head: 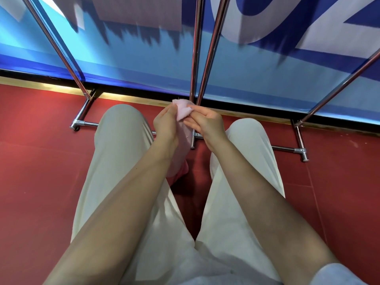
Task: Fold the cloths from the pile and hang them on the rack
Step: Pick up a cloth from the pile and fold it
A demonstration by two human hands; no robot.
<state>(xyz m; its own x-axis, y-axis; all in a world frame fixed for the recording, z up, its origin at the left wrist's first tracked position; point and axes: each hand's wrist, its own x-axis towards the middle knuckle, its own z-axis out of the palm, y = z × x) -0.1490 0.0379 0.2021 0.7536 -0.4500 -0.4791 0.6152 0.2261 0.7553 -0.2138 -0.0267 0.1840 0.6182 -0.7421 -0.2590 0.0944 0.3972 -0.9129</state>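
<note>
Forearms nearest lens | we held pink cloth (182,114) before rack (193,79), above the floor; left hand (165,125) and right hand (206,122) fingers pinched its top edge | step: folding, judged | next: align corners, drape over rail.

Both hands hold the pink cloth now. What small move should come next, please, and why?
Probably slide the hands apart along the top edge to spread it. The left hand and right hand pinch the pink cloth close together, so it hangs bunched, not yet on the metal rack.
</note>
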